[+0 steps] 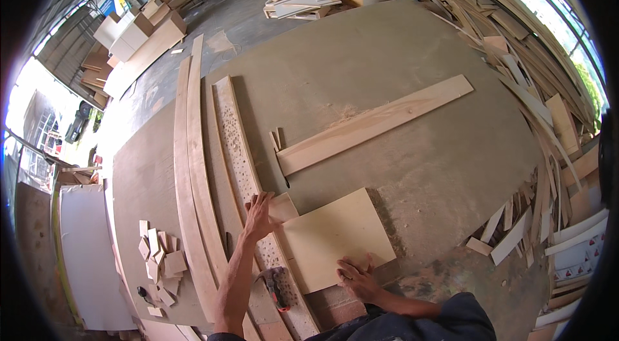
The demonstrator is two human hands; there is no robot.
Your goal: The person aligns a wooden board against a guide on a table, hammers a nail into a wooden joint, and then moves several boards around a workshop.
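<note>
Workbench [400,50]: panel [335,238] between hands (both touching).

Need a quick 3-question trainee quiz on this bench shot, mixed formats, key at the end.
1. True or false: both hands rest flat on the pale square panel.
2. Which lies diagonally across the worktable? A) a long pine board B) a metal ruler C) a white door
3. Fill in: the pile of small wood offcuts lies to the person's ____.

Key:
1. False. The right hand presses the panel's near edge; the left hand rests at its far left corner, on the perforated strip.
2. A, the long pine board.
3. Left.
</note>
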